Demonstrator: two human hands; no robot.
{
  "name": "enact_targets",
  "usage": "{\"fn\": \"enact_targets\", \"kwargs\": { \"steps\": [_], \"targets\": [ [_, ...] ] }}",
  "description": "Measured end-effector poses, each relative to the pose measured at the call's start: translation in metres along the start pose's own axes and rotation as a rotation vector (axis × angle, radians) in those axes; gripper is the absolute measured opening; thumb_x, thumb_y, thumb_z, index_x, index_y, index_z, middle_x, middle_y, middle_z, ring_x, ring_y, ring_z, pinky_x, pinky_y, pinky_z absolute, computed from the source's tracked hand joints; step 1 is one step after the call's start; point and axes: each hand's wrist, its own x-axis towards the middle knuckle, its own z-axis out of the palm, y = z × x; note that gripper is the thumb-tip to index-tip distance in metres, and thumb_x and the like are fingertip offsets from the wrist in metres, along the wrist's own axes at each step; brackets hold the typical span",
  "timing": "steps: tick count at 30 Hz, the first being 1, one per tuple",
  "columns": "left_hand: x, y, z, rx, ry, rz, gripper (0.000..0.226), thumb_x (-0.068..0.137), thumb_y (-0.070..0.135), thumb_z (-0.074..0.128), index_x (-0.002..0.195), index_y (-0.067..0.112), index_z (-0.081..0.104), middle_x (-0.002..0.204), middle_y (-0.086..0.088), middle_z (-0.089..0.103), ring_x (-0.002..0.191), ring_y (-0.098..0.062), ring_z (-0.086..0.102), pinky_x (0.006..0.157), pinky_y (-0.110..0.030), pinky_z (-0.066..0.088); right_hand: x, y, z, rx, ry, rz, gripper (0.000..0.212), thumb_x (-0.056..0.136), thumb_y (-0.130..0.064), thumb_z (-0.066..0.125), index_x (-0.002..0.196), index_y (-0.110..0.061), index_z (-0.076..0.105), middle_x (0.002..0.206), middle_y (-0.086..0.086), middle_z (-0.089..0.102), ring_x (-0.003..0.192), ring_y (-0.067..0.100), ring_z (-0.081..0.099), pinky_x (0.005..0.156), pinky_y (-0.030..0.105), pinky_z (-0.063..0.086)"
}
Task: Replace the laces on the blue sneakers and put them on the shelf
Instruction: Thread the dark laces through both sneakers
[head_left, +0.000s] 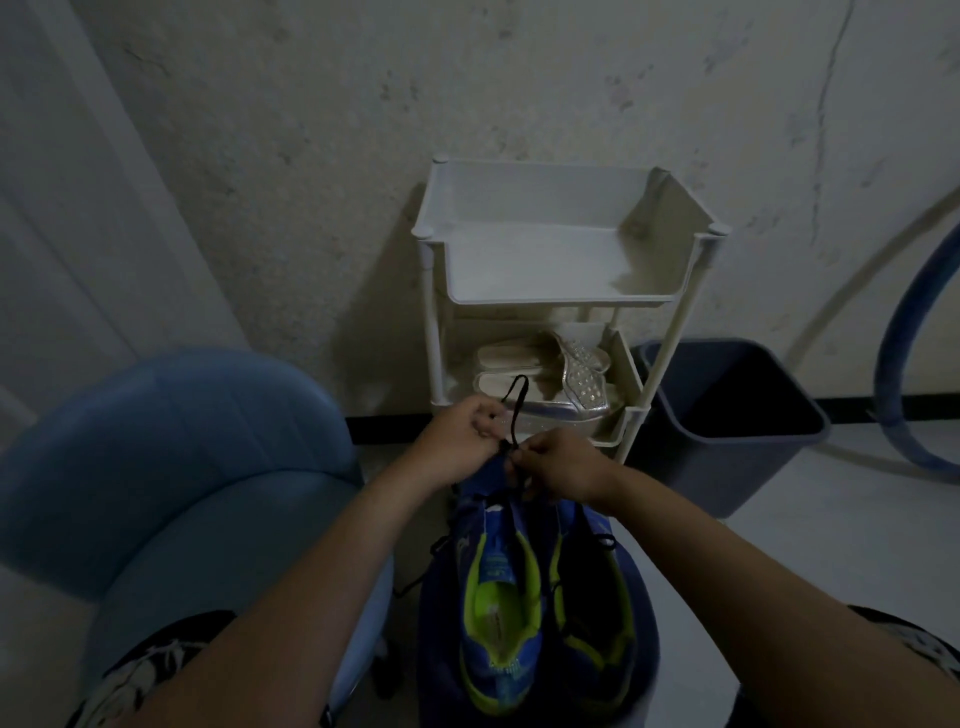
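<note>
Forearms enter from 5 and 7 o'clock, nearest the lens; patterned shorts at both lower corners. Between them, at 6 o'clock, the blue sneakers (540, 603) sit side by side, heels toward the camera, toes toward 12, on a dark blue surface I cannot identify. Uppers blue, linings bright yellow-green, tongues pulled up; a white tag shows on the left shoe's tongue. Black lace (518, 402) rises in a narrow loop above the toe end; loose strands trail off the left shoe toward 8 o'clock. Left hand (460, 441) has fingers curled, pinching the lace just below the loop. Right hand (563, 467) has fingertips closed on the lace at the front eyelets, touching the shoe. Hands nearly meet. Lacing looks partly done at best. White shelf (561, 300) stands at 12 o'clock, silver shoes (571, 384) on its lower tier. Blue chair (182, 441) at 9, dark bin (727, 415) at 2. Risks: dim light could hide an eyelet, so one gets skipped; a tug could slide the pair off its perch; trailing strands could snag
</note>
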Motion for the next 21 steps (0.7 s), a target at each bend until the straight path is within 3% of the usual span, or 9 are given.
{"fn": "enact_targets", "kwargs": {
  "steps": [5, 7, 11, 15, 17, 19, 21],
  "targets": [
    [-0.003, -0.044, 0.002, 0.327, -0.272, -0.158, 0.061, 0.077, 0.01, 0.079, 0.131, 0.014, 0.051, 0.126, -0.007, 0.053, 0.104, -0.017, 0.057, 0.085, -0.026, 0.048, 0.002, -0.002, -0.002, 0.139, 0.122, -0.065, 0.026, 0.103, -0.01, 0.046, 0.093, 0.002, 0.067, 0.078, 0.012, 0.067, 0.052, 0.011, 0.058, 0.049, 0.016, 0.045],
    [-0.004, -0.054, 0.004, 0.373, -0.276, -0.128, 0.06, 0.075, 0.013, 0.081, 0.129, 0.011, 0.054, 0.127, -0.01, 0.057, 0.105, -0.019, 0.06, 0.086, -0.027, 0.049, 0.004, 0.001, 0.002, 0.134, 0.128, -0.095, 0.026, 0.102, -0.01, 0.048, 0.087, -0.002, 0.067, 0.075, 0.01, 0.067, 0.051, 0.008, 0.059, 0.054, 0.019, 0.048],
    [-0.004, -0.058, 0.003, 0.378, -0.249, -0.139, 0.05, 0.076, 0.019, 0.082, 0.12, 0.015, 0.06, 0.111, -0.002, 0.061, 0.101, -0.018, 0.062, 0.086, -0.027, 0.049, 0.007, 0.003, 0.003, 0.076, 0.129, -0.118, 0.028, 0.101, -0.015, 0.051, 0.081, -0.011, 0.07, 0.074, 0.006, 0.069, 0.065, 0.021, 0.06, 0.065, 0.032, 0.048],
    [-0.006, -0.061, 0.006, 0.394, -0.214, -0.158, 0.046, 0.079, 0.021, 0.079, 0.12, 0.015, 0.059, 0.112, -0.003, 0.056, 0.104, -0.018, 0.059, 0.087, -0.027, 0.049, 0.008, -0.003, -0.002, 0.271, 0.258, -0.11, 0.026, 0.102, -0.011, 0.048, 0.085, -0.002, 0.067, 0.064, 0.006, 0.066, 0.061, 0.026, 0.056, 0.05, 0.023, 0.047],
    [-0.009, -0.061, 0.011, 0.4, -0.174, -0.174, 0.033, 0.083, 0.014, 0.073, 0.112, 0.013, 0.059, 0.103, -0.003, 0.056, 0.095, -0.017, 0.058, 0.08, -0.024, 0.047, 0.01, -0.002, -0.003, 0.305, 0.257, -0.108, 0.026, 0.1, -0.01, 0.051, 0.082, -0.004, 0.068, 0.063, 0.006, 0.068, 0.064, 0.029, 0.058, 0.054, 0.028, 0.049],
    [-0.011, -0.064, 0.016, 0.411, -0.148, -0.211, 0.013, 0.085, 0.008, 0.066, 0.091, 0.014, 0.056, 0.086, -0.005, 0.057, 0.078, -0.017, 0.056, 0.065, -0.023, 0.045, 0.011, -0.001, -0.001, 0.307, 0.223, -0.094, 0.025, 0.099, -0.011, 0.052, 0.081, -0.006, 0.069, 0.066, 0.008, 0.069, 0.073, 0.032, 0.061, 0.067, 0.04, 0.053],
    [-0.012, -0.065, 0.017, 0.416, -0.194, -0.25, 0.018, 0.088, 0.007, 0.059, 0.074, 0.014, 0.052, 0.06, -0.004, 0.056, 0.056, -0.015, 0.052, 0.049, -0.019, 0.039, 0.009, -0.002, 0.001, 0.284, 0.198, -0.095, 0.024, 0.099, -0.013, 0.053, 0.083, -0.007, 0.069, 0.068, 0.01, 0.07, 0.076, 0.031, 0.064, 0.076, 0.045, 0.053]
  ]
}}
